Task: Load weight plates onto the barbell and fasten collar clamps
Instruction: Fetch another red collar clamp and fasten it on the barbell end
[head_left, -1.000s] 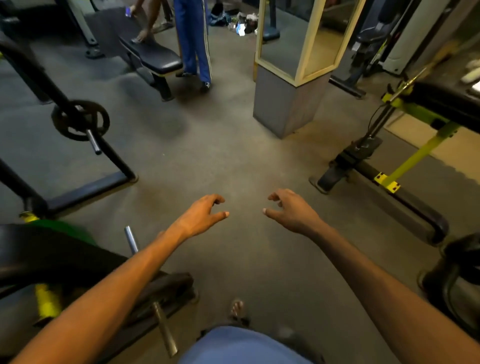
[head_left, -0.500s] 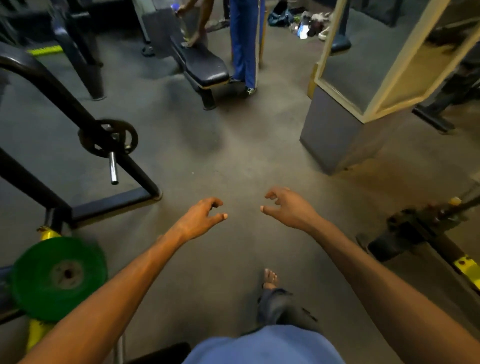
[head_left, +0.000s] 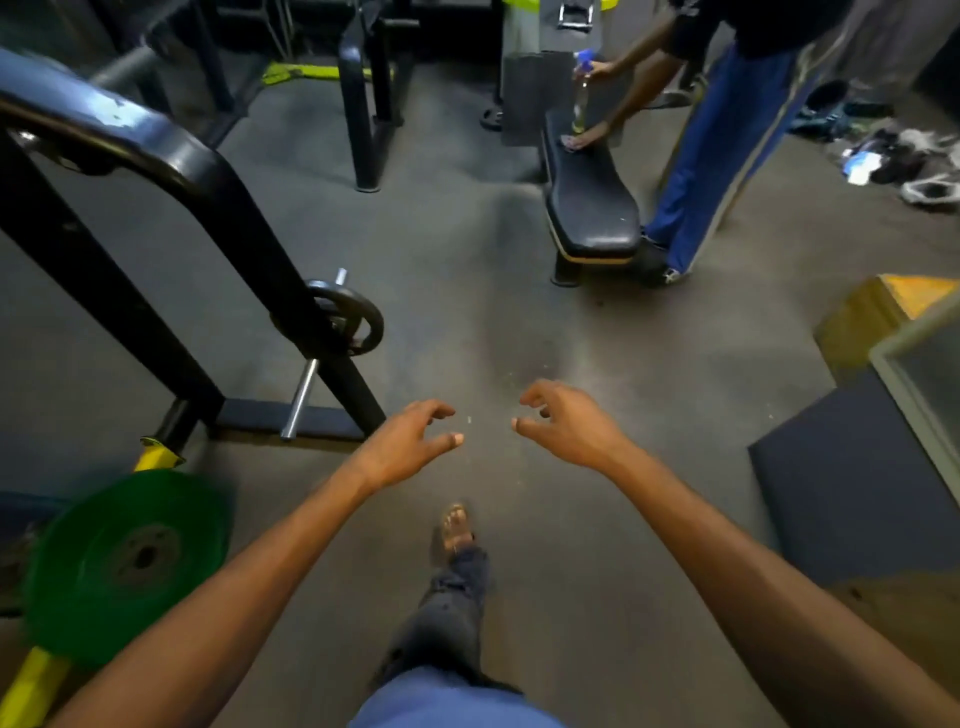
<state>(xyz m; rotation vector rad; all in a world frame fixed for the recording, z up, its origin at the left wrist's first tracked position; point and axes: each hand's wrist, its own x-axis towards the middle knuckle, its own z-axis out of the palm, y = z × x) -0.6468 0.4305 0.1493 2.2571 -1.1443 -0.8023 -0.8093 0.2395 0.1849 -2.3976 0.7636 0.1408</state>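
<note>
The green weight plate (head_left: 127, 564) sits at the lower left on a yellow frame (head_left: 32, 686), its flat face tilted up toward the camera. A smaller black plate (head_left: 347, 323) hangs on a rack peg (head_left: 301, 397) farther away. The left hand (head_left: 402, 448) and right hand (head_left: 574, 427) hover over the floor, fingers loosely spread, holding nothing, both well apart from the plates.

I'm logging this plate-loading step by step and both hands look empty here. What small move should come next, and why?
Probably turn left and reach down for the green plate. Both the left hand and right hand are open, holding nothing, out over bare floor, and that plate sits low at the left, the nearest one. A smaller black plate hangs on the rack's peg farther ahead.
</note>
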